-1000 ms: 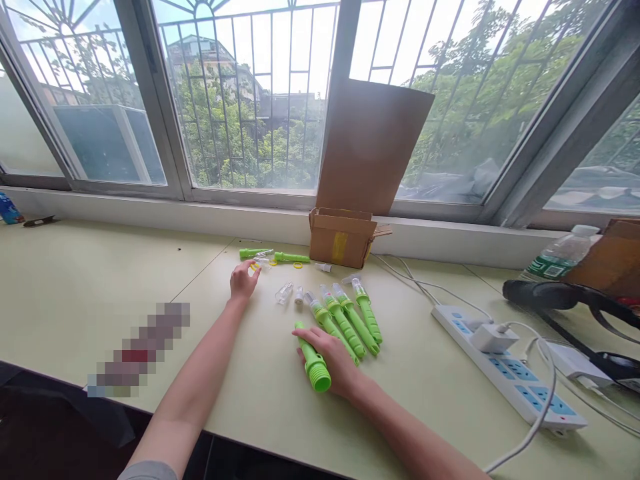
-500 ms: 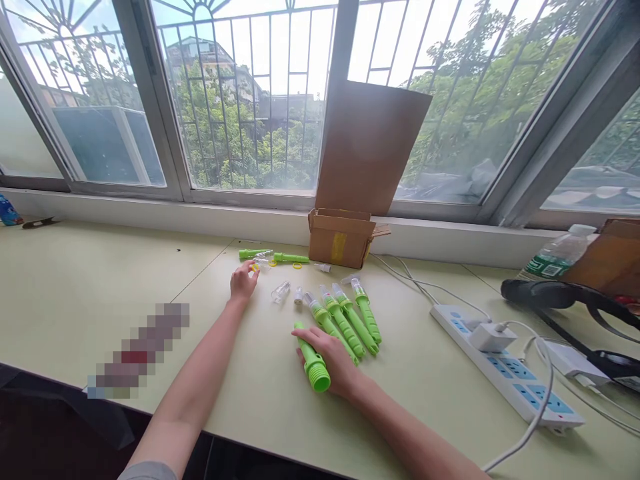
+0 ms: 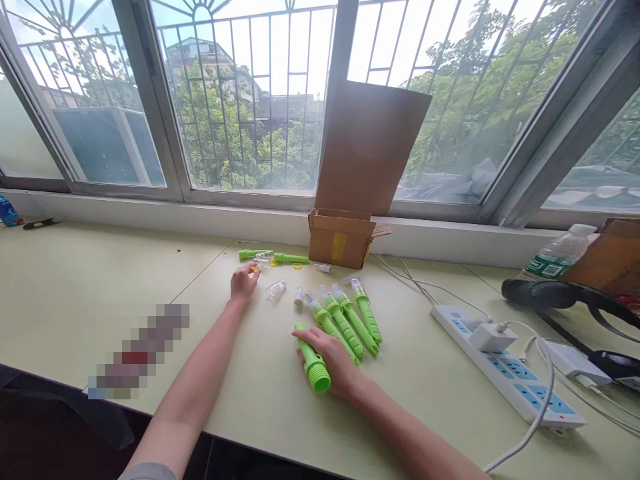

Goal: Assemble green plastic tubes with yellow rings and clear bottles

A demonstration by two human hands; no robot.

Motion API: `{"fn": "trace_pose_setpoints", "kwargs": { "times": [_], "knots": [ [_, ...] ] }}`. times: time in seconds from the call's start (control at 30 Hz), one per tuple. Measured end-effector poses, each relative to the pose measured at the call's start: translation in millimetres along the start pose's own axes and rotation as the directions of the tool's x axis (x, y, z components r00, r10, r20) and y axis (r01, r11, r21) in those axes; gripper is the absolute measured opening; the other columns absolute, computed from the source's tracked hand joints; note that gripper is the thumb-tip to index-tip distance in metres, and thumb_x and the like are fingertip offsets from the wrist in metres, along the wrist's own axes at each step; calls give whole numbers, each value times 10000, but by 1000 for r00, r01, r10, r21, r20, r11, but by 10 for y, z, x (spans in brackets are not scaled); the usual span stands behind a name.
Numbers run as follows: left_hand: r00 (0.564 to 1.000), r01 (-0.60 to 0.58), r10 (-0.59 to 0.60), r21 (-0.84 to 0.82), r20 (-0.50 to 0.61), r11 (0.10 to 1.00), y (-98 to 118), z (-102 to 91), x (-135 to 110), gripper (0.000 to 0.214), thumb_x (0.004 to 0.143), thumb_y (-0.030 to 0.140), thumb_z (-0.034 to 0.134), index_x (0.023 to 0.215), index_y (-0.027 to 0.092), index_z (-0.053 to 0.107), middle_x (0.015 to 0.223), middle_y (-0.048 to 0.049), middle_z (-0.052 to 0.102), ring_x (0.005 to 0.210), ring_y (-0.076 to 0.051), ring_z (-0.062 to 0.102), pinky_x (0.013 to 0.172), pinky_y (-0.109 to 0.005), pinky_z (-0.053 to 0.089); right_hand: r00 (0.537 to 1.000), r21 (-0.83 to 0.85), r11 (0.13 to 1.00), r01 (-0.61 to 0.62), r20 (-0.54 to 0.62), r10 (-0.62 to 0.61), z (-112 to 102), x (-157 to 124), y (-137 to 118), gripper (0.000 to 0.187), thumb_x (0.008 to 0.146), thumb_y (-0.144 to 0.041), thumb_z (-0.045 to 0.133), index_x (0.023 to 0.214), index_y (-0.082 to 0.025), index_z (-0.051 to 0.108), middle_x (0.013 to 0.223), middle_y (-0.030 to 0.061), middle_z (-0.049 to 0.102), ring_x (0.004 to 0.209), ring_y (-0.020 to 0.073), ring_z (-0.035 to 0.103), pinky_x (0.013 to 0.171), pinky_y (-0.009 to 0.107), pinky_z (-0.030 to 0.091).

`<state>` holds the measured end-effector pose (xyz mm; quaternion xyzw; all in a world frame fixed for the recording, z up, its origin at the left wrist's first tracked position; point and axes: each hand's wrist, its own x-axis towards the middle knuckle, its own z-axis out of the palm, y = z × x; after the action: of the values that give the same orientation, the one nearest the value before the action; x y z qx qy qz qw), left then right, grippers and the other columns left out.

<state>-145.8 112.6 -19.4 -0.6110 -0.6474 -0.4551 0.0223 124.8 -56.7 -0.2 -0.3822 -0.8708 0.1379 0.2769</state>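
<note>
My right hand (image 3: 327, 353) is wrapped round a bright green plastic tube (image 3: 316, 371), its open threaded end facing me. Farther off, my left hand (image 3: 243, 282) has its fingertips pinched on a small yellow ring (image 3: 255, 269). Close to that hand lie clear plastic pieces and another yellow ring (image 3: 297, 266). A clear plastic cap (image 3: 275, 289) rests on its side between my hands, with a small clear piece (image 3: 299, 295) standing to its right. Several green tubes with clear tops (image 3: 345, 319) lie side by side just beyond my right hand.
Two green tubes (image 3: 291, 258) lie at the back beside an open cardboard box (image 3: 340, 240). On the right are a white power strip (image 3: 505, 367) with cables, black goggles (image 3: 565, 293) and a plastic bottle (image 3: 560, 253). A blurred patch covers something at left.
The clear plastic cap between my hands has turned and shifted slightly to the left. My left hand has moved only a little; my right hand stays on the green tube.
</note>
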Motion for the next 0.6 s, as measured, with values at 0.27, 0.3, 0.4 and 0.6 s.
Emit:
{"fn": "trace_pose_setpoints", "kwargs": {
  "times": [0.27,0.3,0.4,0.6],
  "knots": [
    [1000,-6,6,-26,9,1000,-1,14,2,152,820,280,598,901,206,703,890,-47,727,817,-204,674,759,-309,517,1000,-5,1000,-9,7,9,-19,-2,-21,309,829,-213,554,1132,-241,609,905,49,638,727,179,599,695,290,454],
    [1000,-5,6,-26,10,1000,-5,17,3,148,822,272,595,898,206,702,881,-46,728,812,-203,675,756,-308,517,1000,-6,1000,-11,7,11,-21,-4,-23,310,831,-216,552,1135,-240,608,907,50,638,731,180,601,699,291,455],
    [1000,2,-2,-18,4,1000,-24,26,5,169,827,240,576,946,202,691,833,-47,725,795,-206,677,745,-313,514,1000,-6,1000,-11,4,11,-22,-6,-23,314,831,-220,556,1141,-238,607,905,51,638,736,181,603,709,293,460],
    [1000,6,-6,-2,-13,1000,-52,39,11,259,837,213,547,1072,199,656,841,-57,719,798,-215,675,757,-328,511,1000,2,1000,-1,-4,1,-14,5,-13,315,826,-204,559,1135,-239,610,907,50,633,732,174,602,712,290,465]
  ]
}}
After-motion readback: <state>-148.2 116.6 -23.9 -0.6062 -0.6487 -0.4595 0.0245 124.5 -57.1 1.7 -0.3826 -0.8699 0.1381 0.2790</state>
